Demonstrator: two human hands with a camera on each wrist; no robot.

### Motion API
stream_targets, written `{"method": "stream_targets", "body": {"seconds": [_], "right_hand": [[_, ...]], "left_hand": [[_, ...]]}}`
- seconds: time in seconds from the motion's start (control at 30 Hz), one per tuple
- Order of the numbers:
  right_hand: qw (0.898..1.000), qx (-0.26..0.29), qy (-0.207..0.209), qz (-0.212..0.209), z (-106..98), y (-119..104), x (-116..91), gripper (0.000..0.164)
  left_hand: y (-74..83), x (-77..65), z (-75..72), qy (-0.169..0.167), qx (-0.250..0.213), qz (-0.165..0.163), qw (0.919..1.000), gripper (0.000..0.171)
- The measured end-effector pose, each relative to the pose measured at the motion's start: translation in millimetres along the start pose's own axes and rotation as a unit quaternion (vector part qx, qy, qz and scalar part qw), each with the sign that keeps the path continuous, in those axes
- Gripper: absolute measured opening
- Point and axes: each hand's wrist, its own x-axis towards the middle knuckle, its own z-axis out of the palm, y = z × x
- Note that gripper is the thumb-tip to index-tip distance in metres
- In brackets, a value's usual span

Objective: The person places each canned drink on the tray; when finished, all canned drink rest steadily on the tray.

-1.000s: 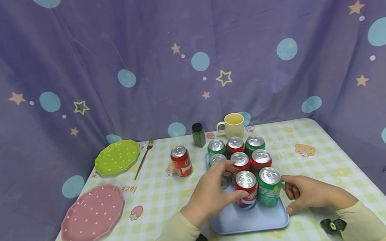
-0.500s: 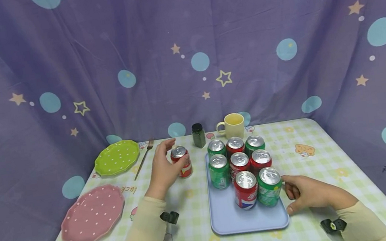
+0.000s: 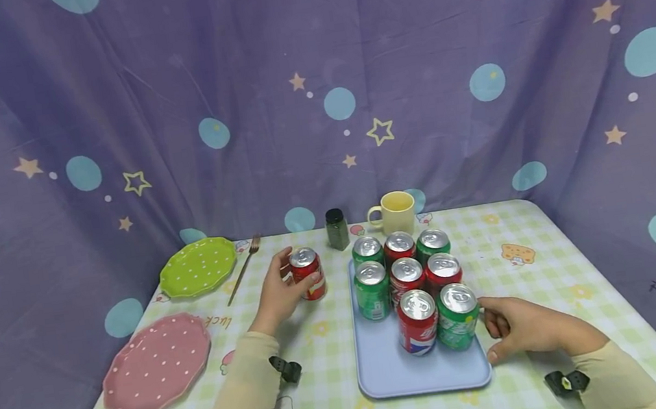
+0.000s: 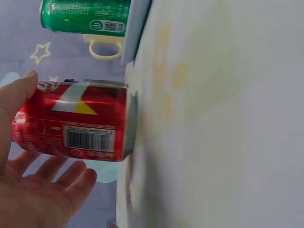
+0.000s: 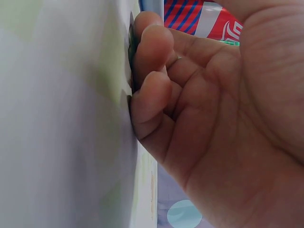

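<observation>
A red soda can (image 3: 311, 283) stands upright on the tablecloth, left of a pale blue tray (image 3: 388, 376). My left hand (image 3: 280, 293) is around it, thumb on its near side and fingers at its far left side. The left wrist view shows the thumb (image 4: 21, 92) against the can, with some fingers spread just off its side. On the tray stand several red and green soda cans, among them a red one (image 3: 418, 334) and a green one (image 3: 459, 331) in front. My right hand (image 3: 524, 327) rests at the tray's right edge, fingers loosely bent, holding no can.
A yellow mug (image 3: 399, 214) and a dark-capped jar of green flakes (image 3: 337, 232) stand at the back. To the left lie a fork (image 3: 243, 271), a green dotted plate (image 3: 199, 266) and a pink dotted plate (image 3: 156, 365). A purple curtain hangs behind the table.
My left hand has left the front red can on the tray, moved left to the lone red can and come down around it. The right hand has stayed at the tray's edge.
</observation>
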Motion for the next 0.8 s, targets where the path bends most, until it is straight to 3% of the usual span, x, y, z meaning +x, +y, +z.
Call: {"method": "stream_targets", "body": {"seconds": [0.23, 0.8], "right_hand": [[1.0, -0.002, 0.001, 0.007, 0.0, -2.2, 0.9, 0.054], [1.0, 0.0, -0.003, 0.005, -0.8, -0.7, 1.5, 0.053]], "left_hand": [[-6.8, 0.2, 4.0, -0.01, 0.007, 0.0, 0.9999, 0.077], [1.9, -2.1, -1.3, 0.008, 0.018, -0.031, 0.9993, 0.074]]}}
